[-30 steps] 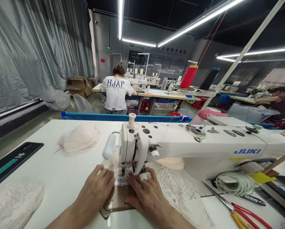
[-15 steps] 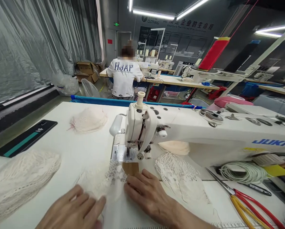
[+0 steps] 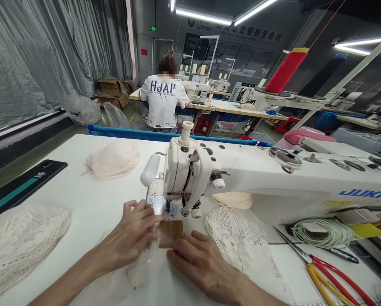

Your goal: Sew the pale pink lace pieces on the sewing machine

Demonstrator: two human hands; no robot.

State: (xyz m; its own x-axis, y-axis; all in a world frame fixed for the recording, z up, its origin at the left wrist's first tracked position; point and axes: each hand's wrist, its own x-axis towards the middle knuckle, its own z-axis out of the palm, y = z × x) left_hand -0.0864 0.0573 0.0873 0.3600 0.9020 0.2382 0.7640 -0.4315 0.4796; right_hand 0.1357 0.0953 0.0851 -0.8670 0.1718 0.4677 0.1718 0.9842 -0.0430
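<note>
My left hand (image 3: 139, 229) is close in front of the sewing machine's needle area, its fingers pinched on pale lace fabric (image 3: 137, 272), mostly hidden under the hand and wrist. My right hand (image 3: 203, 265) rests on the table with fingers curled. Its fingertips touch the near right corner of a brown square patch (image 3: 171, 233), and what they grip, if anything, is hidden. The patch lies flat between both hands, just before the needle plate (image 3: 158, 205) of the white sewing machine (image 3: 187, 170). Right of my right hand lies another cream lace piece (image 3: 238, 233).
Lace pieces lie at the left (image 3: 27, 238) and far left (image 3: 112, 161), near a black and teal case (image 3: 27, 182). Red-and-yellow-handled scissors (image 3: 320, 265) and a coiled pale cord (image 3: 324, 231) are at the right. Beyond the table, a person in a white shirt (image 3: 163, 102) sits.
My left hand has moved forward and right to the needle area, and the lace has shifted toward me, uncovering more of the brown patch. My right hand stays nearly in place.
</note>
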